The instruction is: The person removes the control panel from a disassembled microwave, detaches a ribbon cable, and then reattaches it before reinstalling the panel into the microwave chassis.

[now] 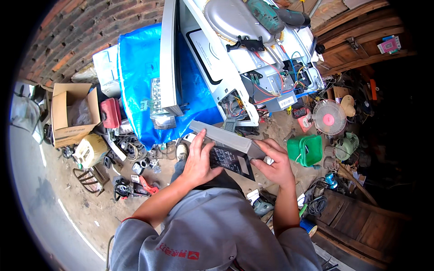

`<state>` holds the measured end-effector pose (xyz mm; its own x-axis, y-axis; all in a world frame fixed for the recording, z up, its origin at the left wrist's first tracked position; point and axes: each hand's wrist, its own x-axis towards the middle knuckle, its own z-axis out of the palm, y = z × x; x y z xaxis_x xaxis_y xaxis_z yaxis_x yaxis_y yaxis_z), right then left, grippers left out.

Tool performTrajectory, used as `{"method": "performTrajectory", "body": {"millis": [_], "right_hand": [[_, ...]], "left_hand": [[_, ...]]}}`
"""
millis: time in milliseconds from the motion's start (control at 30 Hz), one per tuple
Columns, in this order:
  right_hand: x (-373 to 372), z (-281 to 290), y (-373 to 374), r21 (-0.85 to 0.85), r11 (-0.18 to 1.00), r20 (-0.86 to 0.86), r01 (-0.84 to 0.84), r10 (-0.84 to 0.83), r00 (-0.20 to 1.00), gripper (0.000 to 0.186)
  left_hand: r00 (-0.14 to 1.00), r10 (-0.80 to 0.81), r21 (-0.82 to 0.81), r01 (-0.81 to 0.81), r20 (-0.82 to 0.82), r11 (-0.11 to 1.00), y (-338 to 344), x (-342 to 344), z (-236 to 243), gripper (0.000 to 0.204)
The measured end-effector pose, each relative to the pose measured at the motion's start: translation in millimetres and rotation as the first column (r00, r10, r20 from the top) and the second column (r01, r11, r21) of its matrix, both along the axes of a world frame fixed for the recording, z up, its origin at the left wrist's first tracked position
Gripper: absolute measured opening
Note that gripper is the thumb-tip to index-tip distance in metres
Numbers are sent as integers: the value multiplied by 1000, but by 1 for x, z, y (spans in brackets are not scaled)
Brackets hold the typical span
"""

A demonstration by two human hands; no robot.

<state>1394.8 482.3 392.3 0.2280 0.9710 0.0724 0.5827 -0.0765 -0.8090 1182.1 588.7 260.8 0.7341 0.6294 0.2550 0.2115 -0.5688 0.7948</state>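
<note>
My left hand [199, 160] and my right hand [275, 160] grip opposite ends of a flat grey housing [221, 133] with a dark, printed panel [228, 160] beneath it, held low in front of my body. Just beyond it stands an opened white appliance [203, 63], its coloured wires, boards and grey boxes exposed on the right. A green power drill [266, 18] lies on a silver domed part [226, 20] at its top. A blue tarp [135, 77] lies under and left of the appliance.
A cardboard box [65, 131], yellow jerrycan [90, 151] and red case [110, 113] are left. Tools and cables litter the concrete floor [86, 212]. Right are a fan [330, 117], green bucket [309, 153] and wooden boards [352, 221]. A brick wall [68, 40] rises behind.
</note>
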Motion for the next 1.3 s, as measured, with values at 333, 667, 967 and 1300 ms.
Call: {"method": "performTrajectory", "body": {"millis": [333,667,967,1300], "right_hand": [[-22,39,51,-98,991,154,-89,104,983,49],[-41,46,81,-139,989,426,41,22,905,46],[-59,54,93,-274,941,476,198,-47,878,43],[-75,50,115,-218,962,673,166,25,739,32]], "left_hand": [[995,16,-113,-5,97,994,19,7,-10,101],[986,59,-181,-30,154,983,47,14,-18,100],[962,35,-188,17,271,982,56,23,-38,93],[928,88,-243,3,363,970,63,22,-47,92]]}}
